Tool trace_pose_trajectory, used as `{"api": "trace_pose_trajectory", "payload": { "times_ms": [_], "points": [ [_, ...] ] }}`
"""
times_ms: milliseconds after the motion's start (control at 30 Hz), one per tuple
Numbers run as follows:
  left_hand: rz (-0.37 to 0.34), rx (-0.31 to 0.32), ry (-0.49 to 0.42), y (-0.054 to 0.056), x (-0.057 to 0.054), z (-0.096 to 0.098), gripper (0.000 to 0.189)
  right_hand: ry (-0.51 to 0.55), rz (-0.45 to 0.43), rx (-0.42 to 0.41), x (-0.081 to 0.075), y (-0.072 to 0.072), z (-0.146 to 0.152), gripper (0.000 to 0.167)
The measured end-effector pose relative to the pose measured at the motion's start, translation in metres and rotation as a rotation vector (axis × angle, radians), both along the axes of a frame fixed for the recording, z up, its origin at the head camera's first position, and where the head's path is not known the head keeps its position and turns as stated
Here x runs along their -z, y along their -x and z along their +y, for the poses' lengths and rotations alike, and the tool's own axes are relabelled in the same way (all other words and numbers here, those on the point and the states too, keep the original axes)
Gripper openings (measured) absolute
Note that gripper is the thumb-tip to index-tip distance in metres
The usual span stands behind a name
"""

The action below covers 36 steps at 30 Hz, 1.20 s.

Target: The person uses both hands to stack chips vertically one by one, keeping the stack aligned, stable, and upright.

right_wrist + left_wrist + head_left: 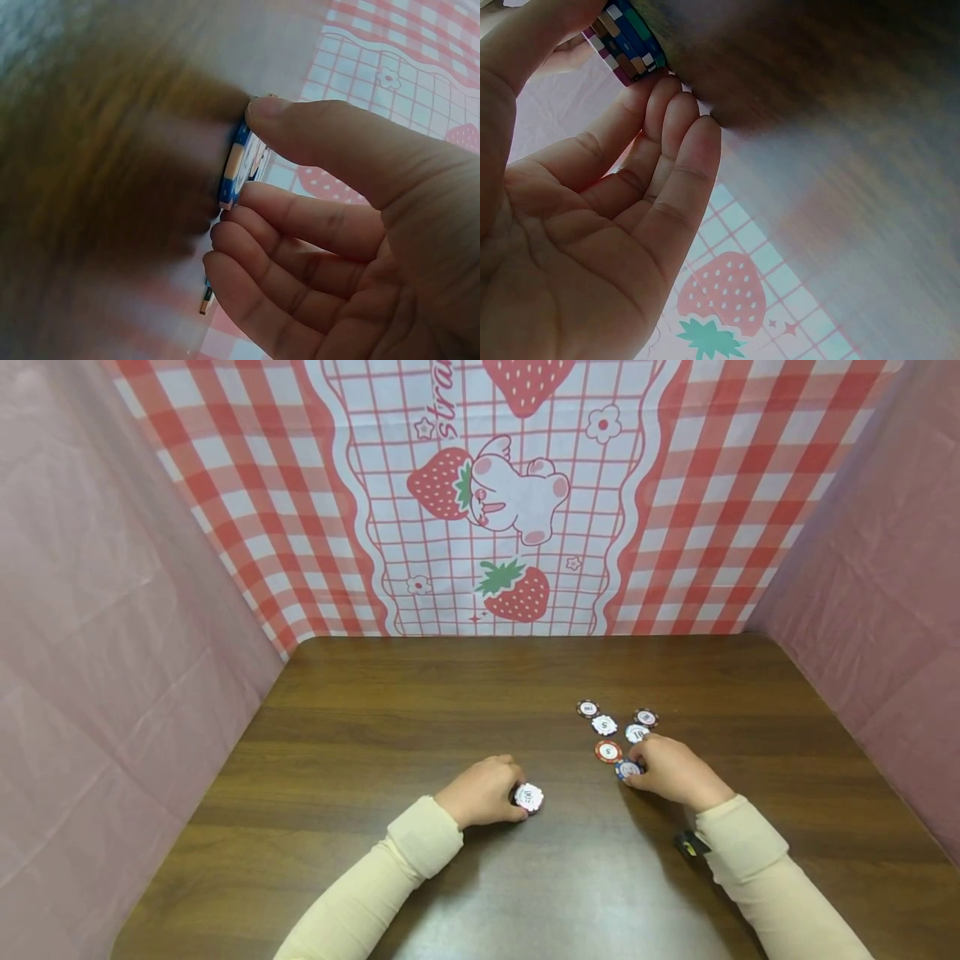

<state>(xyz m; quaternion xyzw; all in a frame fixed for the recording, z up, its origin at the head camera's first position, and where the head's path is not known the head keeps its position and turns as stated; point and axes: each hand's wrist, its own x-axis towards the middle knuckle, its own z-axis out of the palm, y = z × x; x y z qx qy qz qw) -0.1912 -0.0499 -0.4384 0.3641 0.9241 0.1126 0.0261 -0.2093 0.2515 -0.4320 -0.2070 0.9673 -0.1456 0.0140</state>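
Note:
In the head view my left hand (483, 789) grips a short stack of poker chips (529, 797) on the table, thumb and index finger at its sides. A white chip tops this stack. The left wrist view shows the striped edges of several chips (626, 41) in different colours, between thumb and fingers. To the right, my right hand (678, 770) pinches a blue poker chip (627, 769) by its edge. In the right wrist view the blue chip (238, 169) is between thumb and index finger, close to the table surface, the other fingers curled beside it.
Loose chips lie just beyond my right hand: a red chip (608, 752), a white chip (604, 725), a black chip (588, 709), a white 10 chip (637, 733) and a dark chip (646, 717). A checked strawberry cloth (300, 527) hangs behind the wooden table (360, 693).

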Motion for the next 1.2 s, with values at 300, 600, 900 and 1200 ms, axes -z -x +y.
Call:
{"api": "trace_pose_trajectory", "payload": {
  "times_ms": [300,600,900,1200],
  "points": [
    [0.000,-0.002,-0.001,-0.001,0.001,0.000,0.030,0.021,-0.031,0.008,-0.001,-0.001,0.000,0.013],
    [-0.004,-0.006,-0.001,-0.001,0.000,0.000,0.030,0.112,-0.004,-0.025,-0.007,-0.003,-0.007,0.015],
    [-0.008,-0.006,-0.003,-0.001,0.000,0.000,0.029,0.167,0.068,-0.075,-0.015,-0.005,-0.021,0.015],
    [-0.010,-0.006,-0.007,0.000,0.000,0.000,0.028,0.184,0.113,-0.114,-0.024,-0.008,-0.043,0.019]
  ]
}}
